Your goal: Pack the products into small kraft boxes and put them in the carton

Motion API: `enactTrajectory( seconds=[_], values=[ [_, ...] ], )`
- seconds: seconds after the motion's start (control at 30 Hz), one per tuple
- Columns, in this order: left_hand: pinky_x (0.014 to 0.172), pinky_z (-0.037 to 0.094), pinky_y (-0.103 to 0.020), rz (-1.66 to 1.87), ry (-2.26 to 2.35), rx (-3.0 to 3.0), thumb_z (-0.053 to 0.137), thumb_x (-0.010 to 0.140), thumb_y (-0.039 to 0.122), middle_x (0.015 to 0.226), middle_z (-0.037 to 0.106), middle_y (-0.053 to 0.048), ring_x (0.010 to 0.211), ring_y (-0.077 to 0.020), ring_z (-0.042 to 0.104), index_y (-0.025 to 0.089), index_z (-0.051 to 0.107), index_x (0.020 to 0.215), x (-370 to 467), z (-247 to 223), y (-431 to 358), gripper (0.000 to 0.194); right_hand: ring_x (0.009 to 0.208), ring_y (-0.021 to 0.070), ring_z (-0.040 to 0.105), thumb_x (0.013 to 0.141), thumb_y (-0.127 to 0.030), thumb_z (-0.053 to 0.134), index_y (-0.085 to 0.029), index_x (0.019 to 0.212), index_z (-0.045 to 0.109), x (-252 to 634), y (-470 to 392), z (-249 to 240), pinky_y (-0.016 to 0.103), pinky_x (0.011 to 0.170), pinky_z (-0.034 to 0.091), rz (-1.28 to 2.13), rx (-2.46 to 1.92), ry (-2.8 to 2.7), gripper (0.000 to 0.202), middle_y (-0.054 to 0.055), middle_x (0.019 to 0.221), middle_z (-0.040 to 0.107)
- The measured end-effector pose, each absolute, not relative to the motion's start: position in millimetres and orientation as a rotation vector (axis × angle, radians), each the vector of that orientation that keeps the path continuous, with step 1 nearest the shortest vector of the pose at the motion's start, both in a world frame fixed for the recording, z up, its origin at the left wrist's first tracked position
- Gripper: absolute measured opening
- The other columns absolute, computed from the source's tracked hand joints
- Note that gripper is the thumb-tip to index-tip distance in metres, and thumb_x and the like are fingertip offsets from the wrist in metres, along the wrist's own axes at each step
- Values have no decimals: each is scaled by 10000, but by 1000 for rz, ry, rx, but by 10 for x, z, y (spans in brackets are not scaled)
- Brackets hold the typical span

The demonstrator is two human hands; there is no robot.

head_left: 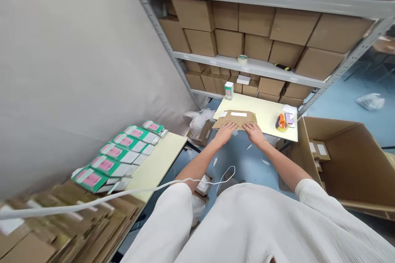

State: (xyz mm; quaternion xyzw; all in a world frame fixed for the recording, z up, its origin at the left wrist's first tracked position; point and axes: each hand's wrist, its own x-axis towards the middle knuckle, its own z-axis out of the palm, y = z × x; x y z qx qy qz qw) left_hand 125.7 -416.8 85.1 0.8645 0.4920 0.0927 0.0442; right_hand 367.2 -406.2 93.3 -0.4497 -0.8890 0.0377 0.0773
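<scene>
A flattened brown cardboard piece [236, 119] with white labels lies at the near left part of the small cream table [263, 111]. Both hands rest on its near edge. My left hand [226, 130] has its fingers spread over the cardboard's near side. To its right, my right hand [253, 130] lies with fingers stretched out on the same edge. Behind the cardboard stands a green and white box [228, 90]. Rolls of orange and yellow tape [281, 123] sit at the table's right end beside a purple phone-like item [289, 119].
Shelves of brown boxes [256, 18] rise behind the table. A large open carton [354, 164] stands at the right. At the left, a side table [163, 148] bears several green and pink boxes [114, 152] near stacked flat cardboard [74, 226]. A white cable [148, 189] crosses the view.
</scene>
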Motion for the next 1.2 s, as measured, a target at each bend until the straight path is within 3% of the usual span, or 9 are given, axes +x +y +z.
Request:
enactTrajectory(
  seconds=[0.5, 0.73, 0.87, 1.2],
  values=[
    [1260, 423, -468, 159, 1067, 2637, 502, 922, 20, 1611, 585, -136, 1515, -256, 529, 231, 556, 1592, 1686, 178, -2389, 704, 1406, 293, 554, 1077, -204, 436, -207, 1584, 570, 3947, -2914, 394, 446, 1145, 444, 282, -1855, -2518, 525, 157, 1573, 603],
    [1290, 367, -505, 109, 1030, 2577, 537, 917, 64, 1638, 540, -162, 1545, -280, 478, 185, 564, 1556, 1507, -141, -1870, 651, 1452, 315, 538, 1071, -403, 572, -189, 1566, 573, 3821, -2423, 185, 452, 1187, 435, 464, -2008, -2457, 539, 176, 1606, 562],
    [1279, 381, -487, 121, 1089, 2524, 525, 941, 81, 1639, 536, -178, 1532, -283, 494, 155, 549, 1560, 1427, -275, -1666, 624, 1445, 312, 550, 1096, -364, 487, -180, 1560, 578, 3820, -2202, 73, 449, 1193, 438, 506, -2047, -2425, 507, 166, 1628, 545],
    [1245, 426, -486, 72, 1205, 2386, 530, 988, 140, 1657, 507, -195, 1512, -306, 515, 150, 535, 1555, 1434, -649, -1447, 567, 1423, 299, 576, 1057, -285, 482, -183, 1547, 583, 3932, -1599, -162, 441, 1165, 473, 658, -2045, -2520, 510, 161, 1621, 556]
  ],
)
